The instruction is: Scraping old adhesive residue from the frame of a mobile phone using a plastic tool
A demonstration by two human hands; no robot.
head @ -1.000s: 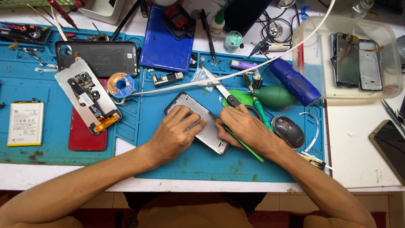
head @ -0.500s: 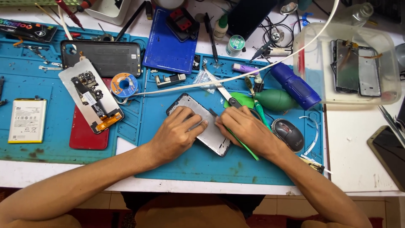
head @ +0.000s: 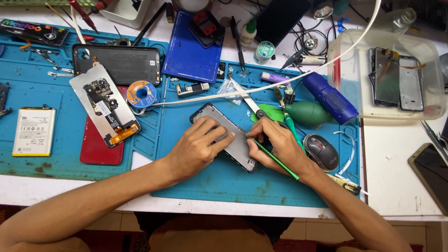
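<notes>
A grey phone frame (head: 224, 133) lies tilted on the blue work mat (head: 219, 182). My left hand (head: 198, 147) rests flat on its left half and pins it down. My right hand (head: 275, 144) holds a thin green-handled tool (head: 276, 161) like a pen, its tip touching the frame's upper right edge near my left fingertips. The lower end of the frame is hidden under both hands.
A disassembled phone with exposed board (head: 105, 105), red back cover (head: 98, 149), black back cover (head: 116, 63), battery (head: 33, 131), solder spool (head: 142, 93), scissors (head: 249, 105), green air blower (head: 305, 113), blue tool (head: 330, 98), mouse (head: 321, 151), a clear tub of phone parts (head: 387, 77).
My right hand has shifted slightly up and left along the frame's edge with the green tool. The left hand stays pressed on the frame.
</notes>
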